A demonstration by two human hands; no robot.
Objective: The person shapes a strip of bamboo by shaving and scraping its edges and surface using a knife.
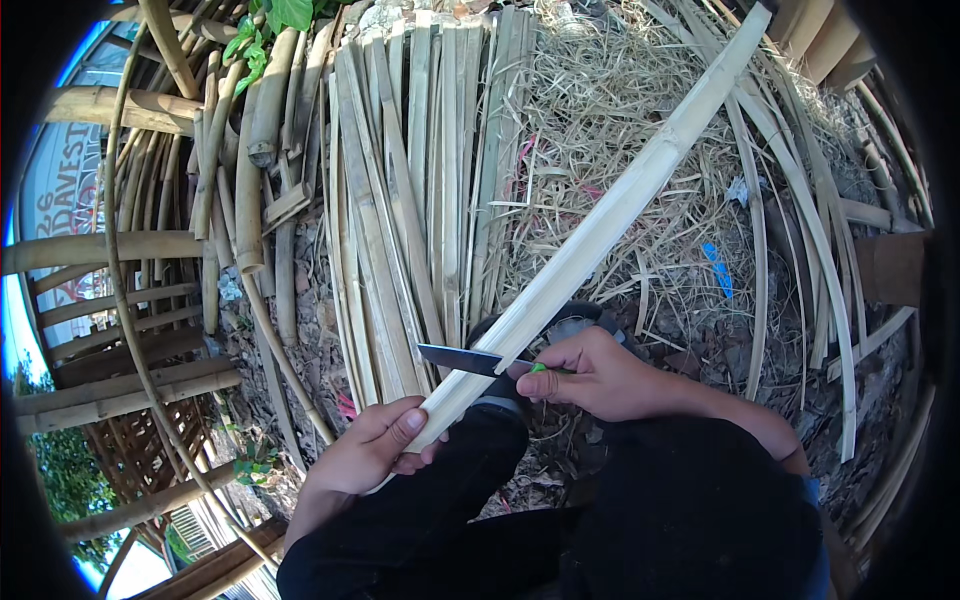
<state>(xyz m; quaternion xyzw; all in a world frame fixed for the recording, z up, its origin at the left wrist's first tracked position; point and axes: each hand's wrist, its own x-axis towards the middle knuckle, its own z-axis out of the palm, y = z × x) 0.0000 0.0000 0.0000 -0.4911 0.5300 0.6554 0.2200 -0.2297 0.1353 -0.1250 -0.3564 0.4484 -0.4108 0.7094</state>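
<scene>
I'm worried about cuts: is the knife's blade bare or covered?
Bare: the knife shows its dark blade uncovered across the bamboo strip, while the right hand grips its green handle.

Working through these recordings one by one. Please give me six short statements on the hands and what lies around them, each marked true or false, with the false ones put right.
1. The right hand holds a knife. True.
2. The left hand holds nothing. False: it grips the near end of a strip.
3. In the picture, the knife crosses the strip. True.
4. A row of strips lies right of the shavings. False: it lies left of them.
5. A blue scrap lies right of the held strip. True.
6. The knife's handle is red. False: the handle shows green.
</scene>
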